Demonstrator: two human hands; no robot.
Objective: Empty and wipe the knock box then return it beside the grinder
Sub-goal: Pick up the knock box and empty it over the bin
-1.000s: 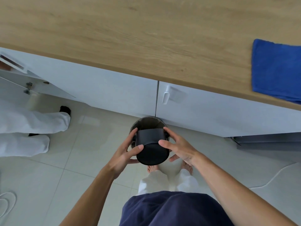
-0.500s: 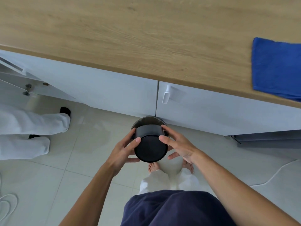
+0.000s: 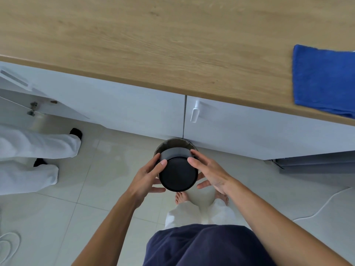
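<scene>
The black cylindrical knock box point(image 3: 177, 172) is turned upside down, its flat base facing me, held above a dark round bin point(image 3: 173, 144) on the floor by the cabinet. My left hand point(image 3: 148, 176) grips its left side and my right hand point(image 3: 208, 173) grips its right side. The box's open mouth points down into the bin and is hidden. A folded blue cloth point(image 3: 324, 80) lies on the wooden countertop point(image 3: 153, 45) at the right. No grinder is in view.
White cabinet doors point(image 3: 115, 108) with a handle point(image 3: 195, 114) run under the counter edge. Another person's white-trousered legs point(image 3: 34, 150) stand at the left by an open cabinet door. My bare feet are below the box. A white cable point(image 3: 326, 204) trails on the tiled floor at right.
The upturned knock box has tipped further so its base faces me more squarely. Both hands kept their grip and shifted slightly up toward the bin.
</scene>
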